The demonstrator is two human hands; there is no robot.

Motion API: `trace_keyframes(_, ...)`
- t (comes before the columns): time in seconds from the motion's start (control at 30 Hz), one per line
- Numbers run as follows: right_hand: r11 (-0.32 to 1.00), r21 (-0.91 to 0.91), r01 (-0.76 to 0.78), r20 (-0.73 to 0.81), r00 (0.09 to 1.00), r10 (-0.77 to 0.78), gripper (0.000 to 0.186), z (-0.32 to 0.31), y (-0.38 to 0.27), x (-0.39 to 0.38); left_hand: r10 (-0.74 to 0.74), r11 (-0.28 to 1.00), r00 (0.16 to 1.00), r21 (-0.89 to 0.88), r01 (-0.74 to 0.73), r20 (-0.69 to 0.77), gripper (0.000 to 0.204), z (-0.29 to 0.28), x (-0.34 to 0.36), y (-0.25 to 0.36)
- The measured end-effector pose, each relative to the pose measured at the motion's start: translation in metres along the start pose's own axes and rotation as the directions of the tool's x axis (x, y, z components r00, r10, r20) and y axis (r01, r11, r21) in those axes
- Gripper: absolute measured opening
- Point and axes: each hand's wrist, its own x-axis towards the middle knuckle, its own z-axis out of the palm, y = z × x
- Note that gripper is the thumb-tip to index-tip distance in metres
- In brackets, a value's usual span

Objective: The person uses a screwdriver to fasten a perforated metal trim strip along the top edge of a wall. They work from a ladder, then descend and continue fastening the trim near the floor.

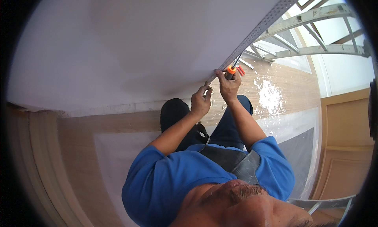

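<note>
A perforated corner bead [263,26] runs along the edge of the white wall [130,42], from the top right down to my hands. At its lower end my left hand [201,101] is closed in a pinch; what lies between the fingertips is too small to make out. Beside it, my right hand [230,88] is wrapped round a screwdriver [231,70] with an orange and dark handle, its shaft pointing up and away. The right thumb touches the bead just above the left fingers.
White crumbs [270,96] lie scattered on the wood-look floor [301,85] to the right. A red-handled tool [241,70] rests just past my right hand. An aluminium ladder [311,50] stands at the far right, and wooden panelling [346,136] lines the right side.
</note>
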Motion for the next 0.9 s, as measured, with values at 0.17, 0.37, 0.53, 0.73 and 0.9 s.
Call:
trace_keyframes(0.17, 0.993, 0.004, -0.122, 0.032, 0.992, 0.121, 0.022, -0.012, -0.028, -0.007, 0.151, 0.987, 0.988, 0.063, -0.15, -0.009, 0.022, -0.006, -0.008, 0.009)
trace_keyframes(0.37, 0.992, 0.039, -0.12, 0.016, 0.993, 0.119, 0.022, -0.016, -0.047, -0.01, -0.001, 1.0, 0.994, 0.019, -0.001, 0.11, 0.024, -0.024, -0.009, 0.02)
trace_keyframes(0.53, 0.991, 0.071, -0.114, 0.014, 0.993, 0.114, 0.022, -0.023, -0.038, -0.001, -0.141, 0.99, 0.962, 0.012, 0.142, 0.235, 0.026, -0.021, -0.009, 0.017)
trace_keyframes(0.73, 0.992, 0.047, -0.121, 0.013, 0.993, 0.12, 0.024, -0.029, -0.026, 0.01, -0.177, 0.984, 0.946, 0.074, 0.163, 0.271, 0.027, -0.007, 0.002, -0.004)
trace_keyframes(0.9, 0.976, 0.104, -0.191, 0.074, 0.98, 0.184, 0.025, -0.029, -0.027, 0.015, -0.184, 0.972, 0.969, 0.178, 0.154, 0.165, 0.029, -0.014, 0.008, 0.0)
